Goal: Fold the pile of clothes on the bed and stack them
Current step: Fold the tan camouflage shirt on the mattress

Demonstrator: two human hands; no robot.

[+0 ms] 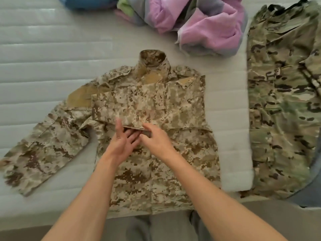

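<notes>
A tan desert-camouflage jacket (156, 153) lies flat on the bed (43, 58), collar away from the person, directly under both hands. One sleeve is folded across the chest, its lower edge meeting the hands; the other sleeve stretches out on the mattress well to the left of the left hand (124, 139). That hand lies palm up with straight fingers slipped under the folded sleeve's edge. The right hand (155, 136) is just beside it, touching it, fingers extended and pressing on the same edge; whether it pinches the cloth cannot be told. Well to the right of the right hand, a green camouflage garment (281, 105) is spread along the bed's edge. Beyond the hands, past the collar, a crumpled pink and grey cloth (199, 23) is heaped beside a blue bundle (86, 2).
</notes>
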